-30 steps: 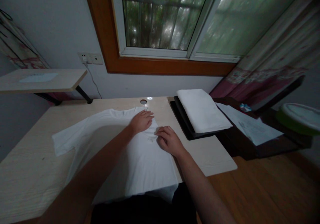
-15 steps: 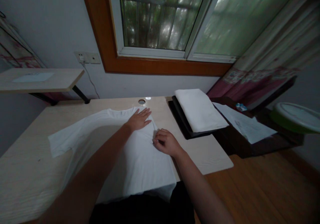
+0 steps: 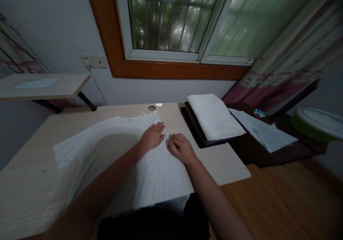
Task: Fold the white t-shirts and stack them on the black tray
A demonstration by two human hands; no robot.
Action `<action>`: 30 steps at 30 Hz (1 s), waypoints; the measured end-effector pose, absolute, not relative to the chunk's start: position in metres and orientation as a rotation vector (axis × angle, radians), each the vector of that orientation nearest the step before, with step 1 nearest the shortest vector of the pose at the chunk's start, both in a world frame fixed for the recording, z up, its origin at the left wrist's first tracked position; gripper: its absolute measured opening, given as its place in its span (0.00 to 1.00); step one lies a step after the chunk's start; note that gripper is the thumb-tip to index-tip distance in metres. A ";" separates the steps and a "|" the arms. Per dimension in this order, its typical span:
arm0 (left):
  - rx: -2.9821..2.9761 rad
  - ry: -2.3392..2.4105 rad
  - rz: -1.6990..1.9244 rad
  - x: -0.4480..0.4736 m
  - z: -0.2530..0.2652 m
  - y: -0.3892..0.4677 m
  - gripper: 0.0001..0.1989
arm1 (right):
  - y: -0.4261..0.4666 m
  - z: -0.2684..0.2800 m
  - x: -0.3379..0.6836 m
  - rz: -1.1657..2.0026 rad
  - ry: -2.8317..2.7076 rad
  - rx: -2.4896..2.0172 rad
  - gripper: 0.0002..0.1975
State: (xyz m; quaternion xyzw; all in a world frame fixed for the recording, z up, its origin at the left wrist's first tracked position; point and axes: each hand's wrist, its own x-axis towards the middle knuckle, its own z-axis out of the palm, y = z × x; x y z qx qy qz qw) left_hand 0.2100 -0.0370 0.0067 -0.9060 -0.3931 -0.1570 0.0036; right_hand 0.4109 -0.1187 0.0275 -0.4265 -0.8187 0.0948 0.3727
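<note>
A white T-shirt lies spread on a pale wooden table, its neckline toward the wall and its hem hanging over the near edge. One sleeve stretches out on the left; the right-hand sleeve is folded in, with creases near my hands. My left hand rests flat on the shirt's upper right part, fingers stretched out. Just to the right of it, my right hand is closed in a pinch at the shirt's right edge, on the sleeve fabric. Its fingertips are partly hidden.
Folded white cloth lies on a black board at the table's right. A brown stand farther right holds a paper sheet and a green tub. A raised shelf stands at the left. Behind are a window and wall socket.
My left hand has slid slightly toward me and to the right over the shirt. My right hand has shifted a little away from me and right, along the shirt's edge.
</note>
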 end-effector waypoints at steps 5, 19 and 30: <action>-2.816 -1.259 -0.424 0.198 0.006 -0.025 0.29 | -0.116 0.025 0.408 0.218 -2.216 -1.126 0.07; -2.799 -1.296 -0.396 0.183 0.017 -0.002 0.27 | -0.118 0.026 0.412 0.303 -2.197 -1.001 0.07; -2.947 -0.960 -0.436 0.193 0.009 -0.046 0.27 | -0.116 0.025 0.411 0.330 -2.134 -1.024 0.13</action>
